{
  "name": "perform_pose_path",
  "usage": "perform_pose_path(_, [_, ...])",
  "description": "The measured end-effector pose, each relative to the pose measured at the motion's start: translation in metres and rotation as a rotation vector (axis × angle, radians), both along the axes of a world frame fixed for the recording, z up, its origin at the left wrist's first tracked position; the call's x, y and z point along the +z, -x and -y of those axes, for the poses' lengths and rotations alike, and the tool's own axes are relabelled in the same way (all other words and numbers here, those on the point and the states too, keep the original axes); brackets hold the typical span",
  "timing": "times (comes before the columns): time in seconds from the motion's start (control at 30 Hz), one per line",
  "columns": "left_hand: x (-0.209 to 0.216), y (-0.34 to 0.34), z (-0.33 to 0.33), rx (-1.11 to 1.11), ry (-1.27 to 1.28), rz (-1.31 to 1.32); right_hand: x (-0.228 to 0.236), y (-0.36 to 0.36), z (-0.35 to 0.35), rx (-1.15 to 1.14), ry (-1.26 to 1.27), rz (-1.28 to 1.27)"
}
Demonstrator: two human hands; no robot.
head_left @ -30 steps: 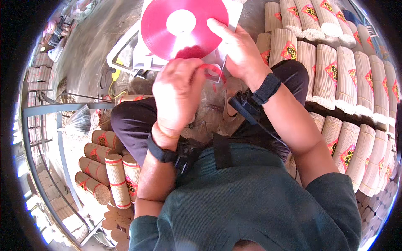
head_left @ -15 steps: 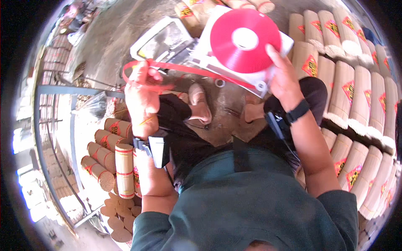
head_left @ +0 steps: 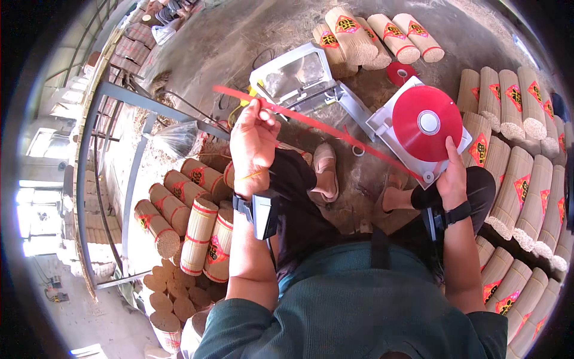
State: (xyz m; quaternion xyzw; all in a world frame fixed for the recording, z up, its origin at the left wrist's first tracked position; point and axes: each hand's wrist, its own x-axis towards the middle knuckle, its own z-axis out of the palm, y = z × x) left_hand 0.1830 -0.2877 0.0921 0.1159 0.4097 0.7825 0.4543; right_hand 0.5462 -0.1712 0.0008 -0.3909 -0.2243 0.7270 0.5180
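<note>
A red strip of tape runs slanting from my left hand down to a small guide roller at the near corner of a white tape machine. Its end sticks out past my left fingertips, which are closed in a pinch on it. On the machine's flat plate lies a large red tape roll with a white centre. My right hand grips the plate's near right corner, one digit against the roll's rim. Its other fingers are partly hidden.
Bundles of thin sticks with red labels are stacked at right, at lower left and on the floor ahead. A smaller red roll lies beyond the machine. A metal frame stands at left, with a clear bag beside it.
The view has shifted, so the scene sits farther right and lower. The tape by my left hand was looped around the fingers; now it stretches straight with a free end beyond the pinch.
</note>
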Motion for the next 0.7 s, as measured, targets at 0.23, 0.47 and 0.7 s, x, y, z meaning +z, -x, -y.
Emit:
perform_pose_path(0.23, [-0.001, -0.001, -0.003, 0.021, -0.02, 0.03, -0.007, -0.008, -0.002, -0.069, -0.018, -0.015])
perform_pose_path(0.47, [0.004, -0.113, 0.007, -0.544, -0.027, 0.176, -0.002, 0.005, -0.011, -0.139, -0.057, -0.044])
perform_pose_path(0.7, [-0.018, -0.2, 0.006, -0.744, 0.207, 0.462, 0.011, 0.007, -0.007, -0.102, -0.144, -0.121])
